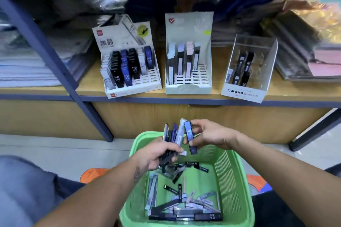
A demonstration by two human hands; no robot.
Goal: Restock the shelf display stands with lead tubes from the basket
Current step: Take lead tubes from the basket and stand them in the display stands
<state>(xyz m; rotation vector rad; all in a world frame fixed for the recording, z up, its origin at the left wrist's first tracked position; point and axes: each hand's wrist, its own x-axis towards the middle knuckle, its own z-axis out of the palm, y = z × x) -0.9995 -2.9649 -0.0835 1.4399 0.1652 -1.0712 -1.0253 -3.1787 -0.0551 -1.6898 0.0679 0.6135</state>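
Pinching blue tube (pixel 190 135), right hand (pixel 210 134)

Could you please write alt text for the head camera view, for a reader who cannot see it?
Over a green basket of loose lead tubes, the left hand grips a bundle of tubes while the right hand pinches one blue HB 0.5 tube. Three partly filled display stands sit on the shelf beyond.
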